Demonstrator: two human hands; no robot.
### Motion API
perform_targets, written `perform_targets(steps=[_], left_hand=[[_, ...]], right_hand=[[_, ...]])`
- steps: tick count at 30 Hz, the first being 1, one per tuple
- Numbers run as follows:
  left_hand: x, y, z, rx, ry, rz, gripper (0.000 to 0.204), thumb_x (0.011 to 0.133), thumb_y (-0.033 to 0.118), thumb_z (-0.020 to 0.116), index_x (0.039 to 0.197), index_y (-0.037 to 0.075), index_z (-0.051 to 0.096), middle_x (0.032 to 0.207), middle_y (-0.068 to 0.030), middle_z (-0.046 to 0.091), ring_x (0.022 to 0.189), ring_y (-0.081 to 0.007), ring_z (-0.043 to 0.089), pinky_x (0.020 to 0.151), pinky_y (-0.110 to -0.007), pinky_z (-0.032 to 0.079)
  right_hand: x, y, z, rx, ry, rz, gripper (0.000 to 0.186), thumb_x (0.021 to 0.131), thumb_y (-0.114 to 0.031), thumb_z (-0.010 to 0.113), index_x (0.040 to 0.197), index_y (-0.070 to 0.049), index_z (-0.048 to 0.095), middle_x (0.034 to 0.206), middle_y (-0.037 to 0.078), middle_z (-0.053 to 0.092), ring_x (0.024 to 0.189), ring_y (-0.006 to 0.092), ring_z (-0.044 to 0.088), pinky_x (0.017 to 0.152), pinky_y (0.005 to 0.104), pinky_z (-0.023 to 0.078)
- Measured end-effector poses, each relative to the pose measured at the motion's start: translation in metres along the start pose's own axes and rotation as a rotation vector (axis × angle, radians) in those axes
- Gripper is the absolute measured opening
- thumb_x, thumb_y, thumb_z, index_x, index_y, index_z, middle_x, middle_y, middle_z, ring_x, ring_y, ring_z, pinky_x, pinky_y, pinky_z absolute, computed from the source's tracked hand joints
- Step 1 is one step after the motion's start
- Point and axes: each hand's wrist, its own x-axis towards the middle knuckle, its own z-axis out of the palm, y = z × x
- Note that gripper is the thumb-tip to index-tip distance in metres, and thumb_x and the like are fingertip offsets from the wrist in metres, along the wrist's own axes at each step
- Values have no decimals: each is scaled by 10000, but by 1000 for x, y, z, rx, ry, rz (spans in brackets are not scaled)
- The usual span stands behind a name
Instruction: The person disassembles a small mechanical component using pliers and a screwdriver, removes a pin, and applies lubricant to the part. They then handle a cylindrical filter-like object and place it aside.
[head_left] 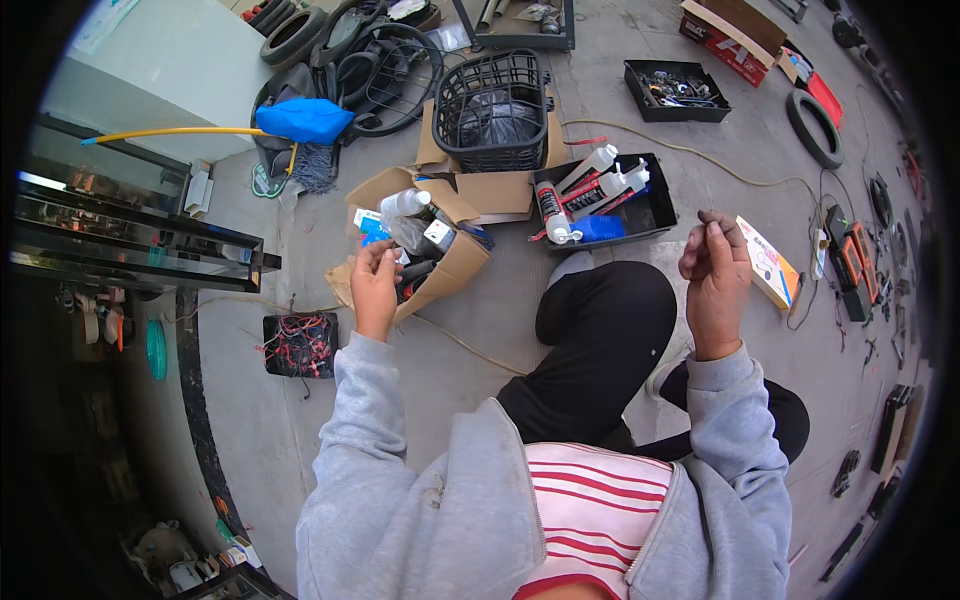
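My left hand (376, 292) is raised at the near left edge of an open cardboard box (455, 268), fingers loosely bent and apart, with nothing seen in it. A white bottle (405, 203) and other packages fill that box. To the right, my right hand (716, 275) is held up with its darkened fingers curled against the thumb; whatever they pinch, if anything, is too small to make out. It is between a black tray (650, 222) and an orange-and-white carton (768, 265). White tubes (597, 190) and a blue container (598, 229) lie in the tray.
A black basket (490, 110) stands behind the boxes. Tires (292, 37) and a wheel (395, 80) are piled far left, near a blue bag (305, 120). A parts tray (677, 92) sits far right. Red wires fill a small black container (300, 345) at left. A cable (690, 150) crosses the floor.
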Motion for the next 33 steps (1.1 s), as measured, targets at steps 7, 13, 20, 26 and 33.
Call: perform_targets(steps=[7,13,20,26,33], left_hand=[[-43,86,88,-197,-70,226,157,983,99,502,1097,26,579,885,-26,622,724,-62,534,640,-196,431],[-102,200,203,-585,-471,581,148,989,58,469,1098,10,558,867,-61,597,734,-90,538,641,-229,459],[-204,237,342,-672,-1018,622,137,979,46,496,1092,10,565,865,-66,604,705,-102,555,607,-230,462],[-225,228,391,-705,-1135,426,154,982,58,473,1096,20,568,808,-55,571,660,-97,518,568,-227,428],[-250,250,432,-803,-1200,-69,154,941,46,492,1067,-3,567,760,-66,551,594,-98,489,526,-222,412]], right_hand=[[-123,50,-163,-112,502,292,183,918,-116,499,1020,17,573,725,40,558,533,89,474,450,223,380],[-183,131,-189,-1103,-169,729,316,811,-270,618,906,19,705,850,197,695,815,317,673,705,435,527],[-217,156,-174,-1189,-606,905,502,828,-400,636,1195,-57,635,1158,168,652,1086,352,604,913,451,465],[-243,190,-197,-938,-546,1091,695,958,-600,328,1289,-38,567,1320,218,543,1271,364,467,1073,440,329],[-268,254,-219,-637,-517,1094,700,964,-594,314,1306,-31,548,1338,222,527,1278,370,459,1081,436,321]])
